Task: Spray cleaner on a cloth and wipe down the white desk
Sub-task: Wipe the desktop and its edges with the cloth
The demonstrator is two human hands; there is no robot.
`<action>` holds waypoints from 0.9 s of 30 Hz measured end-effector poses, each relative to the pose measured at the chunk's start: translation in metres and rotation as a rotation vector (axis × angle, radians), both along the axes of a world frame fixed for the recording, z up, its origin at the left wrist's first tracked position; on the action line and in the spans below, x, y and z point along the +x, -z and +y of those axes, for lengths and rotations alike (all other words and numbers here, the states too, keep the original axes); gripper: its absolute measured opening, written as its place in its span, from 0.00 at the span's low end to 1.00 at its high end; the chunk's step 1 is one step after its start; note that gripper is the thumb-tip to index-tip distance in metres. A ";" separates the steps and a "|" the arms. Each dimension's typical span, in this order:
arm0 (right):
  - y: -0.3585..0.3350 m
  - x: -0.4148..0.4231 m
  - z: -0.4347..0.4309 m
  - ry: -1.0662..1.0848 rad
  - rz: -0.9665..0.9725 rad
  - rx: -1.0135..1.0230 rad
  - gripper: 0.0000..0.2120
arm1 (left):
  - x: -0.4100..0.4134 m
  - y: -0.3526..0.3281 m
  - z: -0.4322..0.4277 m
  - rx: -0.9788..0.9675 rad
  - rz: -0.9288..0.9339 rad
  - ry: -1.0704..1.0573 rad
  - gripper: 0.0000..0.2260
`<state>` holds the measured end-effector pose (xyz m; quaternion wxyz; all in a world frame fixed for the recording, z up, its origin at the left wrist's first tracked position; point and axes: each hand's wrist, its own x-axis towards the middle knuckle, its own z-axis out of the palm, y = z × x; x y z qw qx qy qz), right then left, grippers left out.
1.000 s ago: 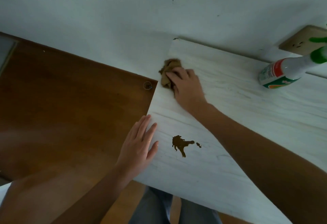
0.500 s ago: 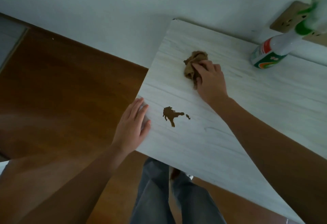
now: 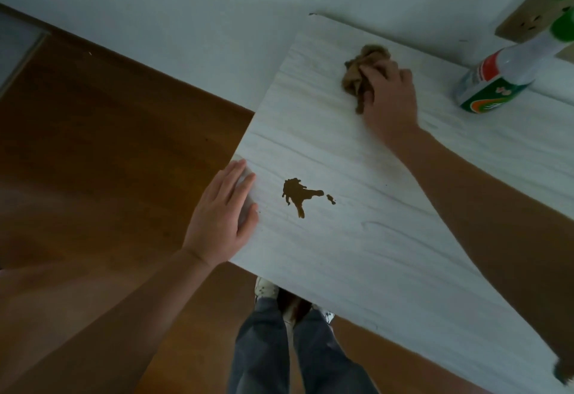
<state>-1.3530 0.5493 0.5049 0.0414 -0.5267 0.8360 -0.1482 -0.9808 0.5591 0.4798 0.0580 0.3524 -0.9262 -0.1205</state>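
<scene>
setting: domestic room, a home; which room cannot be told. evidence: white wood-grain desk (image 3: 341,269) set against a plain white wall (image 3: 186,5); brown wooden floor (image 3: 93,145); beige socket plate (image 3: 528,17) on the wall above the desk; household spray cleaner bottle (image 3: 497,79) standing on the desktop.
</scene>
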 end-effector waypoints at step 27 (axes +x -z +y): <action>-0.003 -0.040 -0.051 0.009 0.080 0.055 0.22 | 0.000 -0.002 0.002 0.022 0.034 0.008 0.26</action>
